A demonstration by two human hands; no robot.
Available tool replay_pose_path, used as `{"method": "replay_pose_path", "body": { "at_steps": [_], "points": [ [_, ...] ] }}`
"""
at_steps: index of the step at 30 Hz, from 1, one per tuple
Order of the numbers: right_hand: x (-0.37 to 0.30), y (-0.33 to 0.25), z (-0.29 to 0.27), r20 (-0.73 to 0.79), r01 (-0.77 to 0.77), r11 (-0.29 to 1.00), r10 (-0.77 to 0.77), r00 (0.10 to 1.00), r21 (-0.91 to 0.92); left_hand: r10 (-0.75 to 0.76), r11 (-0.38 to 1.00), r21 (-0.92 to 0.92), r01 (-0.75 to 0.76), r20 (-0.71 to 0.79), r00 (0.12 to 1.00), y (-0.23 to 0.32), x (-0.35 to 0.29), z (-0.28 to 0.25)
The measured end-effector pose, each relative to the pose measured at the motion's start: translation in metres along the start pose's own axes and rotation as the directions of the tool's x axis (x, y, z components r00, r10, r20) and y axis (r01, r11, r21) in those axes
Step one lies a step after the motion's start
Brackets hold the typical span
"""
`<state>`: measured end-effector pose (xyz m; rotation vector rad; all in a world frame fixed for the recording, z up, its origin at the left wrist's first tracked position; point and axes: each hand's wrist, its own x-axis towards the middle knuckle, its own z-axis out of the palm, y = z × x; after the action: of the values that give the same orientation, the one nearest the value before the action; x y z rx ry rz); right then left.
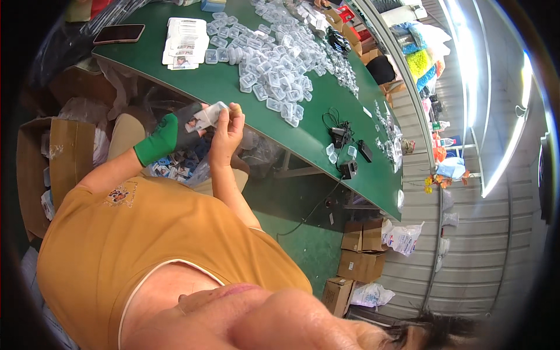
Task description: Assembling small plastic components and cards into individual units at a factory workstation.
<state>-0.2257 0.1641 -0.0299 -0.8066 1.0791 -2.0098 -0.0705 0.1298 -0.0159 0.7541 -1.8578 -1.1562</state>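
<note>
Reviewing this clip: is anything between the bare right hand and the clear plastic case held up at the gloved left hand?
Nothing visible. The right hand meets the clear plastic case directly, at the side away from the gloved left hand. The green table lies beyond them, not between.

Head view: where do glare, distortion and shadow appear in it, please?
Head view: the long white tube lights glare, overexposed; head view: the grey corrugated metal wall bends toward the rim; head view: shadow darkens the green floor below the flat green tabletop.
</note>
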Motion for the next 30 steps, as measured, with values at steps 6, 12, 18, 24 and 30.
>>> {"method": "replay_pose_path", "body": {
  "at_steps": [6,12,18,24,30],
  "points": [
    [0.008,-0.015,-0.023,0.122,0.092,0.951,-0.058,0.991,-0.296,0.048,0.984,0.169,-0.05,0.015,0.999,-0.01,0.002,-0.006],
    [-0.002,-0.031,-0.017,0.219,0.251,0.772,-0.147,0.965,-0.585,-0.012,0.999,0.041,0.013,-0.013,1.0,-0.007,0.001,0.003],
    [-0.002,-0.021,-0.004,-0.005,0.086,0.953,-0.092,0.996,-0.291,0.069,0.984,0.167,-0.063,-0.025,0.997,-0.01,-0.001,0.017],
    [-0.013,-0.032,-0.004,0.164,0.311,0.706,-0.271,0.949,-0.636,0.053,0.985,0.167,-0.048,-0.027,0.998,-0.014,0.0,0.022],
    [-0.013,-0.011,-0.018,0.229,0.311,0.76,-0.217,0.949,-0.57,0.021,1.0,0.01,-0.021,0.02,1.0,-0.028,-0.002,0.025]
  ]
}}
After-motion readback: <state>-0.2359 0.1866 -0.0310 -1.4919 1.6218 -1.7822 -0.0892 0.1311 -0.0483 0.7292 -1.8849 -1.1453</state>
